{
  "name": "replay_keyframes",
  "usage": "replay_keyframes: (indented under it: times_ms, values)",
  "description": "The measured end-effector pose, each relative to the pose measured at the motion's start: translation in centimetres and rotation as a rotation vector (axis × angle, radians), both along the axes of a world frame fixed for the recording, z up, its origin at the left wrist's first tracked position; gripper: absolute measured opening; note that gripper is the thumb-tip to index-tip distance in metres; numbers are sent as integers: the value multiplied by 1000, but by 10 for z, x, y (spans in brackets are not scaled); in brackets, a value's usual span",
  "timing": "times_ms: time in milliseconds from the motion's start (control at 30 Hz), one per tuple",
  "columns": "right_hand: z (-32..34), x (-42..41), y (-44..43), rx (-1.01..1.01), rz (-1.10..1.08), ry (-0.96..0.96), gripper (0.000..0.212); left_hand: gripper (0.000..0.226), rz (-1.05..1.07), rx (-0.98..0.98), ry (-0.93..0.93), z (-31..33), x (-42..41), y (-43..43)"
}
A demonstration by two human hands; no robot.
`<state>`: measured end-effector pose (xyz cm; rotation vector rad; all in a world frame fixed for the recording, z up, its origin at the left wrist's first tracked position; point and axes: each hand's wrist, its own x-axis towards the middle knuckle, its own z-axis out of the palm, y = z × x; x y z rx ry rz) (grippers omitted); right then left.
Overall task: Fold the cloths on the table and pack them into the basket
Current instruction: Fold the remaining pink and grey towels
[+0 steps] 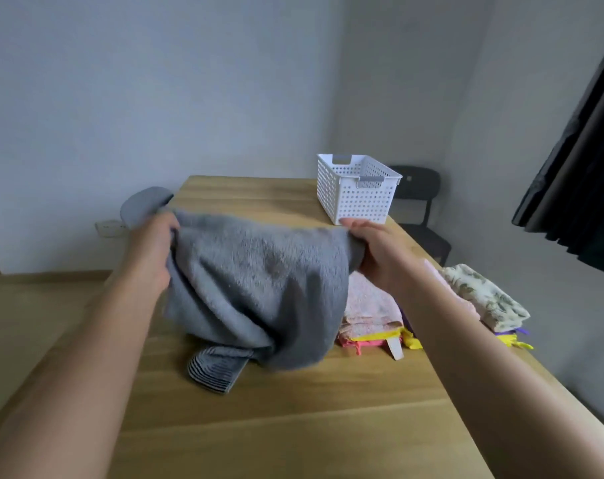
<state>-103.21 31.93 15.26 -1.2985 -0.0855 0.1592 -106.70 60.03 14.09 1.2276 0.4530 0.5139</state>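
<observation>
Left hand (151, 250) and right hand (373, 250) each grip a corner of one grey towel (259, 281). One white basket (355, 198) stands beyond the right hand; open surface (293, 426) stretches nearer.

**A:** How are the arms lying?

**B:** The bare left forearm (86, 340) is reaching in across the counter's (293, 426) left edge. The bare right forearm (466, 340) is running in from the near right corner. Both are angling inward.

**A:** And the left grip?

**B:** The left grip (151, 250) is hanging raised by the left edge, its back facing the camera, with the fingers curling into one upper corner of the grey cloth (259, 278).

**A:** The right one?

**B:** The right grip (373, 250) is sitting level with it, nearer the right edge. Its thumb is lying along the cloth's top hem and its fingers are curling underneath. The two grips are holding well apart.
</observation>
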Motion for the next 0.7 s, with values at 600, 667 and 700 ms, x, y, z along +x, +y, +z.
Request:
replay_keyframes:
  times_ms: [600,667,700]
  values:
    - [-56,-14,29,-1516,80,-520,30,20,-270,1499,627,-78,34,-5]
    - [-61,7,43,-1510,13,-522,24,22,-332,1491,571,-87,62,-21]
    - [-66,16,50,-1539,44,-499,26,27,-371,1481,571,-94,75,-25]
